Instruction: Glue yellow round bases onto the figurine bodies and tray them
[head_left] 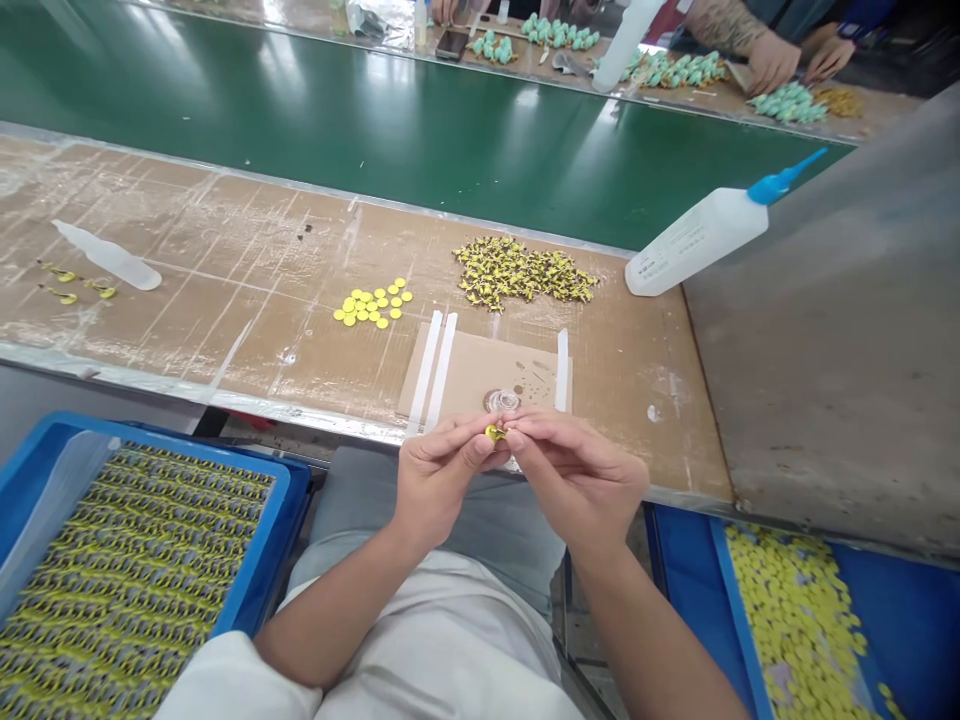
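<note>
My left hand (435, 480) and my right hand (581, 475) meet fingertip to fingertip over the table's front edge, both pinched. Between them is a small yellow piece (493, 432), its left side in my left thumb and finger. A dark bit shows at its right side, by my right fingertips; its exact shape is too small to make out. Just beyond the hands lies a cardboard sheet (480, 360) with white tape strips and a whitish round smear (502, 401). Yellow discs (367, 303) lie loose to the left, and a heap of small black-and-yellow pieces (517, 272) lies behind.
A white bottle with a blue nozzle (701, 240) leans by the metal panel (840, 330). Blue trays hold rows of yellow-black pieces (142, 560) at left and yellow discs (795, 610) at right. Across the green belt (300, 110), a co-worker's hands (776, 62) handle mint-coloured pieces.
</note>
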